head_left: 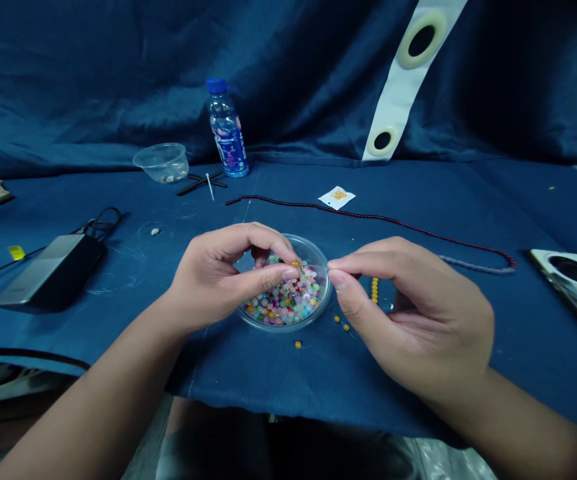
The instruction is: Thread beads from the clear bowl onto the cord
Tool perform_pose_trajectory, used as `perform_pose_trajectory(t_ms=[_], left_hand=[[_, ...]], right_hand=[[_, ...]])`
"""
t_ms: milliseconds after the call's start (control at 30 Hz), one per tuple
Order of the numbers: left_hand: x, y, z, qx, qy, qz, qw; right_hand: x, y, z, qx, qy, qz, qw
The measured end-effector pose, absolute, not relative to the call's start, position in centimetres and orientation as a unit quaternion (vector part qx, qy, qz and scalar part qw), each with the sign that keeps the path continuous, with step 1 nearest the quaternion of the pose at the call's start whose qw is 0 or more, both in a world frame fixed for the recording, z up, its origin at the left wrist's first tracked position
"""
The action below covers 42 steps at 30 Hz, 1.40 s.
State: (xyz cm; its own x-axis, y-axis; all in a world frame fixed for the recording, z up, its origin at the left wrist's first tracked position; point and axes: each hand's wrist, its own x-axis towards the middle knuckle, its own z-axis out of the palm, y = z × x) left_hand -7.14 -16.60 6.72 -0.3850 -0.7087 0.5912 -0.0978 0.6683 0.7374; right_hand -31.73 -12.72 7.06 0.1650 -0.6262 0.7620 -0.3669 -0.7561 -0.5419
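Note:
Between the thumb and forefinger of my left hand (235, 273) is a small amber bead (294, 264). My right hand (413, 307) is closed in a pinch just to the right; whatever its fingertips hold is too fine to make out. Below and behind both hands stands a round clear plastic bowl (329, 293) of mixed coloured beads (288, 303). A short row of yellow beads (375, 291) shows behind my right thumb, partly hidden. Loose amber beads (337, 319) lie on the cloth beside the bowl, and a single amber bead (298, 345) is in front of it.
A dark red bead string (383, 217) curves behind the bowl near a white packet (337, 197). Further back stand a blue-capped bottle (227, 133) and a clear tub (161, 162). A black power adapter (58, 270) lies left, a phone (575, 283) right.

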Motion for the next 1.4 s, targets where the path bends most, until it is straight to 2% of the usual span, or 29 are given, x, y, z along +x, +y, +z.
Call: perform_pose_trajectory(t_ms=[367, 633, 1400], left_hand=[[-7.28, -16.48, 6.78, 0.262, -0.769, -0.314, 0.492], [-7.22, -16.53, 6.73, 0.245, -0.792, -0.279, 0.485], [-7.51, -16.66, 7.33, 0.194, -0.836, -0.205, 0.471]], right_hand=[[-31.8, -12.7, 7.07, -0.754, 0.332, -0.555, 0.115], [-31.52, -12.92, 6.37, -0.79, 0.33, -0.509, 0.092], [-31.32, -12.71, 6.25, -0.791, 0.334, -0.484, 0.168]])
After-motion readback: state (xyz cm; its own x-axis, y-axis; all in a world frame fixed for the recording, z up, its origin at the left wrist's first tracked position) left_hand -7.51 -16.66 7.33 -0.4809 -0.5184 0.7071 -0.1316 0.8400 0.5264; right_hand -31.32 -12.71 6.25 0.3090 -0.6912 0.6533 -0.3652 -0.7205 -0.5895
